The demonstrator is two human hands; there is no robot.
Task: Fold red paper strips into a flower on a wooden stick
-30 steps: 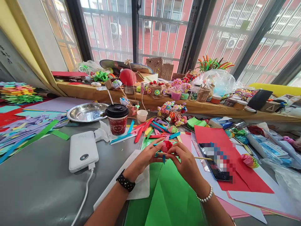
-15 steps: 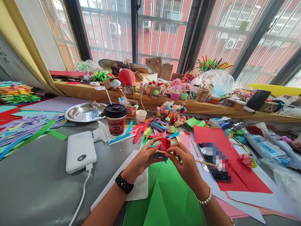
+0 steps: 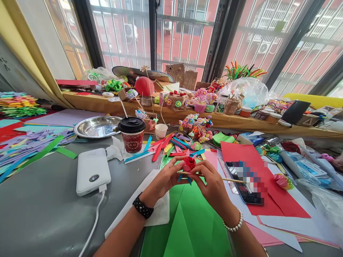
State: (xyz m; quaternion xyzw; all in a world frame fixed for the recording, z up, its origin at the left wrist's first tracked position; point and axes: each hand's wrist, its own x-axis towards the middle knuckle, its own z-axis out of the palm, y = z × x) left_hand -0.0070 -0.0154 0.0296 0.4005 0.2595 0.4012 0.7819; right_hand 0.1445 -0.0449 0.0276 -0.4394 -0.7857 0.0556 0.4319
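A red paper flower (image 3: 189,163) with blue strips beneath it is held up over the green paper (image 3: 187,221). My left hand (image 3: 170,174) closes round its left side, thumb and fingers on the petals. From the right, my right hand (image 3: 208,180) pinches a thin wooden stick (image 3: 232,180) that lies across the front of the flower. The fingertips of both hands nearly meet at the petals. Part of the flower's underside is hidden behind my fingers.
A white power bank (image 3: 93,171) with a cable lies left, near a lidded coffee cup (image 3: 132,137) and a metal plate (image 3: 98,127). At right a phone (image 3: 245,184) rests on red paper (image 3: 284,200). Coloured strips (image 3: 163,148) lie beyond my hands.
Both hands and the flower stay almost in place, with only small finger shifts. The stick's free end has risen slightly and moved a little left.
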